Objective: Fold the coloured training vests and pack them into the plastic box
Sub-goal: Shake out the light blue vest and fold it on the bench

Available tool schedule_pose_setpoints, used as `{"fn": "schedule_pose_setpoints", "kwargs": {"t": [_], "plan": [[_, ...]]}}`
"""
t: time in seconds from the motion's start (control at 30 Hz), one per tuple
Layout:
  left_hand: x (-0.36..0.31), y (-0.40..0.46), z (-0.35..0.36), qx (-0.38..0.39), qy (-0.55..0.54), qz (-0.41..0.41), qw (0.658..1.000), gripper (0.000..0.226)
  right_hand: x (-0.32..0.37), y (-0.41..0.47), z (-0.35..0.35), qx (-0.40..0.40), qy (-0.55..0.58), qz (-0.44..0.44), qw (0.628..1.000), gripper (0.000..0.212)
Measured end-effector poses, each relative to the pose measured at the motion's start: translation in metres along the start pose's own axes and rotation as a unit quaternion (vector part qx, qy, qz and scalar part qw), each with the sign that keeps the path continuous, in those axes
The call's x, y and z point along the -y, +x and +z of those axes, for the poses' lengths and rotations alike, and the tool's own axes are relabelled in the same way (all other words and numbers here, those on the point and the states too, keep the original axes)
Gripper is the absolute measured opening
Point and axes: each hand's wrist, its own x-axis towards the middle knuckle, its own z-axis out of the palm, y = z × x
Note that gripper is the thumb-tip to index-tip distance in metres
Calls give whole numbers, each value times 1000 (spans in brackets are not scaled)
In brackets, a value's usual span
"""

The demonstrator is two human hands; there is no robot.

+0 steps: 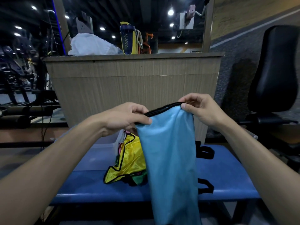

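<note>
Blue vest [168, 159] hangs lengthwise over the blue desk [227, 184], its black-trimmed top edge pinched at 2 corners: left hand [128, 117] and right hand [199, 109], both with fingers curled on the hem. To fold well, keep that edge taut and level, match the corners, then lower flat. Clear plastic box [103, 148] sits at the left, contents unclear; a yellow vest [129, 161] heaped with others touches its wall.

Blue vest [170, 159] btm cut off by frame edge. Plastic box [103, 148] mostly hidden behind left forearm. Vests under yellow vest [129, 158] barely visible.
</note>
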Motion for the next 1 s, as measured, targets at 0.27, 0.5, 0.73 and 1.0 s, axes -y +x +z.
{"fn": "schedule_pose_setpoints", "kwargs": {"t": [0.27, 0.5, 0.73, 1.0], "plan": [[-18, -11, -20, 54, -81, -45, 994, 17, -2, -7, 2, -2, 7, 5, 1000, 11], [-2, -19, -27, 121, -105, -75, 984, 26, 13, -2, 7, -18, -16, -36, 999, 10], [23, -22, -26, 121, -172, -69, 975, 45, 15, 6, 10, -10, -70, -44, 996, 9], [48, -16, -20, 123, -228, -97, 961, 32, 6, 6, 15, 6, -103, -44, 994, 9]]}}
